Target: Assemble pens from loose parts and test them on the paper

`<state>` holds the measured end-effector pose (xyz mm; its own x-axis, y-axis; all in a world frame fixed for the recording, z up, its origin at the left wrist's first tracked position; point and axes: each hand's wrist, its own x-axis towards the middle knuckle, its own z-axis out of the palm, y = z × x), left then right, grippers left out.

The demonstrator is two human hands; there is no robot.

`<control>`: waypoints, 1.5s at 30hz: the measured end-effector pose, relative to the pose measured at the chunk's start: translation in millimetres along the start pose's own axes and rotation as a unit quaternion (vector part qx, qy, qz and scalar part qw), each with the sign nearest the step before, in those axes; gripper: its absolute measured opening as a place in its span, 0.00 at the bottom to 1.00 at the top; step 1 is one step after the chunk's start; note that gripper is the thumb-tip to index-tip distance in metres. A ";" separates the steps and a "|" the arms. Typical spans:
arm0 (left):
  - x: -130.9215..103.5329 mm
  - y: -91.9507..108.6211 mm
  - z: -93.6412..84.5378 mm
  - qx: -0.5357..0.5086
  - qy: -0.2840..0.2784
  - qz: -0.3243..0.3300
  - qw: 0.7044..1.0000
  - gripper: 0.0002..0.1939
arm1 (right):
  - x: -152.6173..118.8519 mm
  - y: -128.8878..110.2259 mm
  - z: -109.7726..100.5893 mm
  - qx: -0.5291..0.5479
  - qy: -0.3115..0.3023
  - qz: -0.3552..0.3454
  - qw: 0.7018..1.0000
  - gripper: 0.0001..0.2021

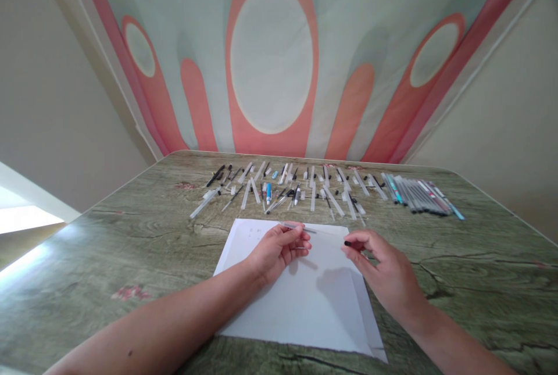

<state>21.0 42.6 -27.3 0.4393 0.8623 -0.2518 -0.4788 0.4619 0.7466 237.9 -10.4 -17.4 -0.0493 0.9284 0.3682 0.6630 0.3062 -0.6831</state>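
Note:
Above the white paper, my left hand is closed on a slim pen refill, pinched between thumb and fingers. Its thin, pale end points right. My right hand pinches a small black pen cap or plug between thumb and forefinger, over the paper's right edge. A gap separates this black piece from the refill's tip. Past the paper lie rows of pen parts: clear barrels, dark refills and small caps.
A bundle of pens lies at the right behind the paper. Among the loose parts are a blue pen piece and a black pen. The wood-patterned table ends at a patterned wall covering.

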 end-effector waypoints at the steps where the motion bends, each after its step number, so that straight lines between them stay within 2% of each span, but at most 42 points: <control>1: -0.2 -0.2 0.0 -0.001 0.001 0.001 1.000 0.07 | 0.0 0.3 -0.4 0.000 0.000 -0.002 1.000 0.06; 10: -0.4 0.8 0.5 -0.005 0.008 -0.004 1.000 0.07 | 5.2 4.6 -0.9 -0.003 0.019 -0.027 0.999 0.07; 18: -0.2 -1.2 0.1 0.012 -0.009 0.004 1.000 0.09 | 4.3 4.9 4.9 -0.009 -0.004 0.005 1.000 0.06; 27: -1.8 -3.1 3.4 0.032 -0.013 0.017 0.999 0.11 | 3.6 2.5 4.9 -0.017 -0.004 0.005 1.000 0.06; 40: -1.5 -4.9 1.3 0.026 -0.012 0.006 1.000 0.09 | 1.4 -1.9 3.1 -0.018 -0.005 -0.038 0.999 0.05; 45: -1.7 -4.3 3.3 0.023 -0.019 0.000 1.000 0.08 | 1.6 -1.7 3.5 -0.030 0.014 -0.035 0.999 0.05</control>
<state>24.8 38.5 -28.0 0.4675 0.8538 -0.2289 -0.4437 0.4506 0.7746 234.1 -8.7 -17.9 -0.0775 0.8986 0.4318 0.7028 0.3564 -0.6157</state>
